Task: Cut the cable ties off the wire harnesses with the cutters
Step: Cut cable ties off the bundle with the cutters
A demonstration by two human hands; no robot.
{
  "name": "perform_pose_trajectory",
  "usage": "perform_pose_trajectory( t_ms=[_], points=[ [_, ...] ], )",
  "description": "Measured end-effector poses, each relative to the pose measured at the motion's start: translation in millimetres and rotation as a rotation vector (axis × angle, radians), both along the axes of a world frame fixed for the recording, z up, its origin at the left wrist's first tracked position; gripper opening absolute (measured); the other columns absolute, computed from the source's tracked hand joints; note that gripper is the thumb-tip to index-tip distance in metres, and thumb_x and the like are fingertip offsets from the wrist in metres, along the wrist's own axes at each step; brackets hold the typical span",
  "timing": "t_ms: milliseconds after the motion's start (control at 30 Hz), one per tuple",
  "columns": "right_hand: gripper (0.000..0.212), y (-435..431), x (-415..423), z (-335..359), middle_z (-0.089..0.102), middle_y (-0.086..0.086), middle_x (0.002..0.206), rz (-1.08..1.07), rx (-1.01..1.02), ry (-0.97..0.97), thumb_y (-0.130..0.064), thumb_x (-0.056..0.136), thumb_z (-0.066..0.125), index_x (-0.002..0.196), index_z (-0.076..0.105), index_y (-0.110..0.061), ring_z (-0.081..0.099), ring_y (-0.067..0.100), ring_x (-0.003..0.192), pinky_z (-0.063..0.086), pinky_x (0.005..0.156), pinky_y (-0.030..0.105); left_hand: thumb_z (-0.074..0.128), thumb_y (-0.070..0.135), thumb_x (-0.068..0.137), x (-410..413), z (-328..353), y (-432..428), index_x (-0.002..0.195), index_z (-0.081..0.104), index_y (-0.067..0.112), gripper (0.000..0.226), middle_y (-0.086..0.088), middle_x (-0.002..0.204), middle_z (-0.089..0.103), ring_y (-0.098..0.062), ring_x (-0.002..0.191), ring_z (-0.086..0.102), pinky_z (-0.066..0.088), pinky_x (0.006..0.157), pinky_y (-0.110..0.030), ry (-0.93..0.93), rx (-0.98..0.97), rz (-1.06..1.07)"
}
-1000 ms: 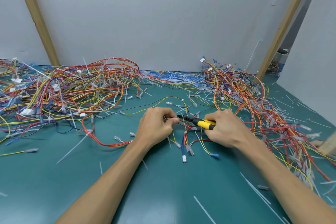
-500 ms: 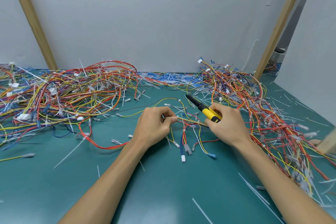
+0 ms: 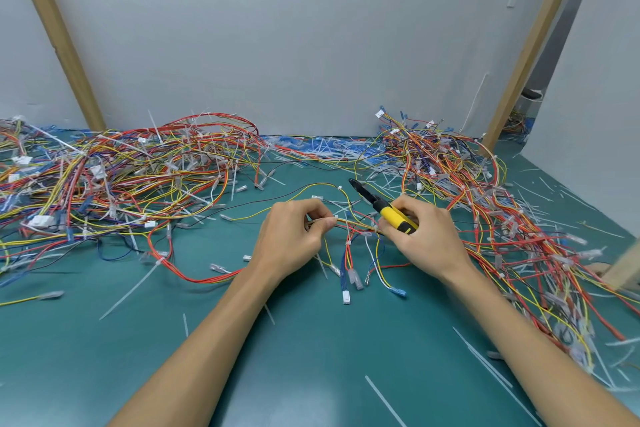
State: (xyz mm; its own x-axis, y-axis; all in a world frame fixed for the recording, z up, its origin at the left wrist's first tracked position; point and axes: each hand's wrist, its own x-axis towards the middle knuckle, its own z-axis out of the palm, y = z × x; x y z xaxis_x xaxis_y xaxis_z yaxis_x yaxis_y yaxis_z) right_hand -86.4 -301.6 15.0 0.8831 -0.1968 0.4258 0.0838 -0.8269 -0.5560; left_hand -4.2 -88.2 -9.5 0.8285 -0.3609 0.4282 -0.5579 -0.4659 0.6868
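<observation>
Pinching the wire harness (image 3: 353, 224) taut over the bench (image 3: 311, 374), the left hand (image 3: 294, 239) faces the right hand (image 3: 426, 239), its grip wrapped round the cutters (image 3: 391, 215), blades pointing away. A cable tie (image 3: 348, 245) hugs the strands, so a careless bite could nick insulation.

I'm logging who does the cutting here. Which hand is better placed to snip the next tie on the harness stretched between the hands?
Right. The right hand grips the yellow-handled cutters, blades raised just beyond the harness; the left hand pinches that harness and is busy steadying it.
</observation>
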Motion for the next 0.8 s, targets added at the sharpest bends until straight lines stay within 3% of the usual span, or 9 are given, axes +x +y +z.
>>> perform_pose_trajectory(
  t_ms=[267,367,433,633,700,800],
  points=[
    [0.019,-0.6,0.8,-0.4,0.06,-0.003,0.064,0.055,0.044,0.037,-0.032,0.086,0.076,0.078,0.06,-0.025,0.052,0.017,0.061,0.04,0.06,0.033,0.071,0.03,0.089,-0.5,-0.6,0.3,0.077,0.066,0.034,0.014,0.021,0.072,0.066,0.001,0.063,0.054,0.044,0.061,-0.025,-0.027,-0.011,0.006],
    [0.015,-1.9,2.0,0.0,0.073,0.001,0.081,0.115,0.138,0.097,-0.033,0.087,0.075,0.083,0.063,-0.025,0.065,0.026,0.078,0.053,0.075,0.041,0.071,0.03,0.089,-2.1,0.5,0.3,0.079,0.067,0.032,0.012,0.02,0.074,0.066,-0.001,0.063,0.055,0.045,0.061,-0.026,-0.032,-0.025,0.0],
    [0.014,-2.1,3.0,-0.9,0.074,0.003,0.083,0.148,0.16,0.141,-0.031,0.087,0.075,0.085,0.064,-0.024,0.065,0.03,0.081,0.053,0.08,0.046,0.071,0.028,0.089,-4.1,2.3,-0.1,0.08,0.067,0.031,0.01,0.02,0.075,0.066,-0.003,0.064,0.055,0.042,0.06,-0.025,-0.05,-0.043,-0.009],
    [0.023,2.2,6.6,-6.0,0.067,0.004,0.069,0.079,0.191,0.105,-0.037,0.082,0.081,0.079,0.063,-0.022,0.056,0.03,0.07,0.048,0.07,0.04,0.068,0.03,0.092,-14.5,7.7,-4.1,0.088,0.065,0.03,0.005,0.02,0.081,0.062,-0.005,0.072,0.054,0.05,0.068,-0.034,-0.181,0.005,0.0],
    [0.024,0.9,7.6,-5.5,0.064,0.002,0.065,0.045,0.222,0.085,-0.038,0.082,0.08,0.075,0.062,-0.023,0.05,0.022,0.061,0.042,0.064,0.037,0.066,0.028,0.094,-18.2,9.7,-6.1,0.094,0.063,0.028,0.002,0.018,0.086,0.059,-0.006,0.08,0.049,0.049,0.075,-0.036,-0.248,0.024,-0.011],
    [0.025,-1.0,7.6,-5.0,0.057,-0.007,0.056,0.005,0.288,0.081,-0.038,0.083,0.08,0.074,0.061,-0.024,0.039,0.009,0.053,0.032,0.057,0.03,0.067,0.023,0.092,-22.5,14.9,-10.1,0.107,0.062,0.021,0.016,0.012,0.096,0.058,-0.014,0.09,0.048,0.044,0.084,-0.037,-0.322,0.042,0.004]
  ],
)
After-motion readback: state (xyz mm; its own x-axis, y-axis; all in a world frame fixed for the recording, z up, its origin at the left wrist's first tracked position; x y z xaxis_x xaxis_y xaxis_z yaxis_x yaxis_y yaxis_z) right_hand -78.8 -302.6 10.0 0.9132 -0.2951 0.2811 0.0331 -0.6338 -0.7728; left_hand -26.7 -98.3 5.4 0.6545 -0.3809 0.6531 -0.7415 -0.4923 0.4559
